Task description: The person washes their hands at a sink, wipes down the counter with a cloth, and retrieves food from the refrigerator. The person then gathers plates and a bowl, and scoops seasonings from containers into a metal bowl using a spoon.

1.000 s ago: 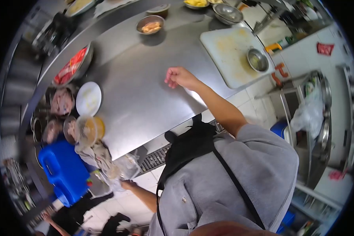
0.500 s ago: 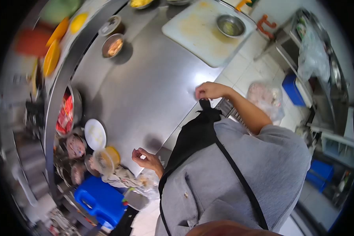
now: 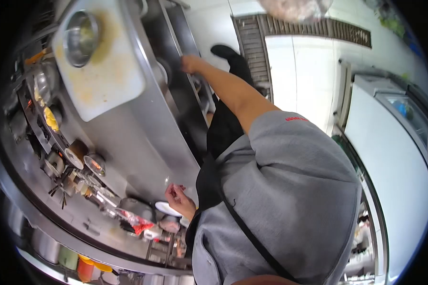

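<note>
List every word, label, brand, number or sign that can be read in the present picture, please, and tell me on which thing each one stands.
No text can be read with certainty.
Red marks on the grey sleeve: probably lettering, too small and blurred to read.
Red item near the white plate: too blurred to tell whether it has print.

OK so you've got two hands here, left hand (image 3: 179, 199) and right hand (image 3: 191, 64), plus one cutting board (image 3: 116, 73), one steel bowl (image 3: 71, 43) on it, one white plate (image 3: 166, 208) near your left hand. Shelf clutter's too jumbled to count, tbh.
</note>
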Demonstrator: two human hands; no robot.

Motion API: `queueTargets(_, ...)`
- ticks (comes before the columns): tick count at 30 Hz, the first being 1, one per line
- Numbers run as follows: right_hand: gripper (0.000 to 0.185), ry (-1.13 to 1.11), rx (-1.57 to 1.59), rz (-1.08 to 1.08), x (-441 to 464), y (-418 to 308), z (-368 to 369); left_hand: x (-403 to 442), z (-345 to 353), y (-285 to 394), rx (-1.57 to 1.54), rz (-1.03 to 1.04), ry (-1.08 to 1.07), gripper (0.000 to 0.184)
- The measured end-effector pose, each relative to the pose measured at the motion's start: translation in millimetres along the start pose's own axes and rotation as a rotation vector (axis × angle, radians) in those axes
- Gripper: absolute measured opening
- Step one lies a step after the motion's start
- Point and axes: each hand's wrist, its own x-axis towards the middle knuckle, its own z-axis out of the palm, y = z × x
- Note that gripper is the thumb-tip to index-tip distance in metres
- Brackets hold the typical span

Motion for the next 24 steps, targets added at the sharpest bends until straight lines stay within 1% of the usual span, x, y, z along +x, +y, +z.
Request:
queueTargets(2,0.053,-0.051,0.09,-0.017,11,-14,35,1,1,5,0.04,-0.036,-0.038,0.019)
queueTargets(4,0.057,0.092,0.201,-0.024,12,-34,50,-2,6,0,0.049,-0.037,-0.043,0.019)
queueTargets(5,0.057,0.085,0.225,-0.027,8,-46,43,-8,10,-4,0.077,-0.052,-0.056,0.021)
queueTargets(7,0.056,0.131,0.326,0.122,5,-72,34,-21,11,-18,0.145,-0.078,-0.095,0.023)
queueTargets(8,0.056,0.12,0.338,0.108,11,-76,41,-29,11,-22,0.18,-0.088,-0.117,0.023)
queueTargets(10,0.044,0.29,0.224,0.144,31,-80,60,-44,6,-38,0.17,-0.127,-0.111,0.023)
queueTargets(12,0.028,0.367,0.148,0.091,58,-76,80,-62,1,-39,0.21,-0.153,-0.075,0.024)
queueTargets(14,0.025,0.353,0.14,0.102,50,-84,80,-80,-7,-46,0.096,-0.215,-0.02,0.023)
queueTargets(16,0.023,0.364,0.092,0.088,44,-84,70,-88,-8,-46,0.102,-0.246,-0.026,0.023)
queueTargets(18,0.023,0.283,0.145,0.164,38,-89,63,-91,-6,-44,0.106,-0.263,-0.002,0.023)
queueTargets(20,0.026,0.242,0.228,0.135,22,-90,53,-90,-3,-41,0.069,-0.259,0.057,0.022)
queueTargets(21,0.027,0.37,0.326,0.141,19,-91,59,-91,-4,-48,0.076,-0.228,0.098,0.026)
queueTargets(22,0.027,0.375,0.259,0.001,36,-73,77,-89,0,-54,0.033,-0.213,0.159,0.026)
queueTargets(23,0.026,0.4,0.1,-0.019,42,-64,89,-91,2,-58,0.007,-0.21,0.149,0.026)
queueTargets(24,0.024,0.655,0.03,-0.195,60,-17,126,-95,1,-60,-0.012,-0.21,0.156,0.027)
